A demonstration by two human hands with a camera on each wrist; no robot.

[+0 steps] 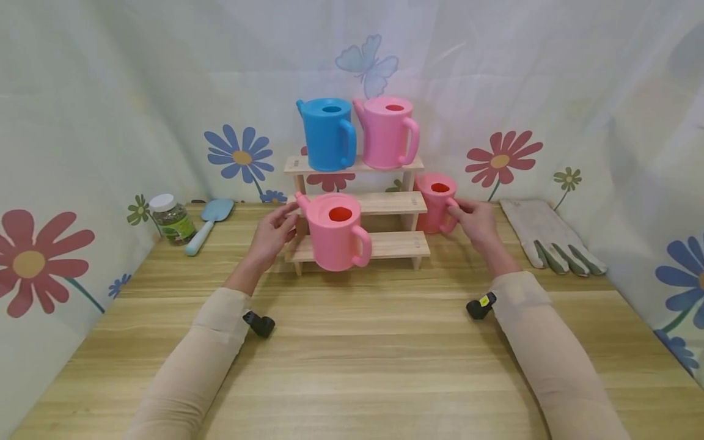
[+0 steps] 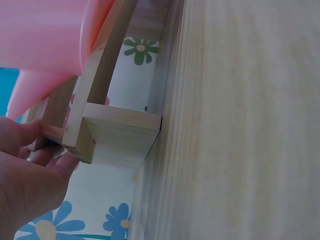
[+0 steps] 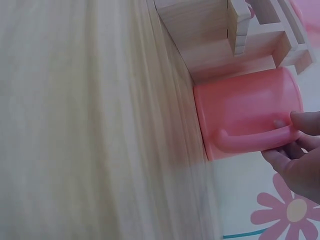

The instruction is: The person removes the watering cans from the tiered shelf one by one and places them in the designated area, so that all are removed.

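Note:
A three-step wooden stand point(image 1: 385, 245) stands on the table. My left hand point(image 1: 271, 235) grips its left end, with thumb and fingers around the wood at the middle step; in the left wrist view the fingertips curl under the edge. On the lowest step, close to that hand, sits a pink watering can point(image 1: 335, 238), spout to the left. To the right of the stand a second pink watering can point(image 3: 245, 107) stands upright on the table, against the stand's end. My right hand point(image 1: 477, 226) pinches the upper part of its handle point(image 3: 260, 140).
A blue watering can point(image 1: 327, 137) and another pink one point(image 1: 387, 135) sit on the top step. At the left lie a jar with a white lid point(image 1: 175, 223) and a small blue shovel point(image 1: 211, 220). Garden gloves point(image 1: 550, 235) lie at the right; a flowered curtain hangs behind.

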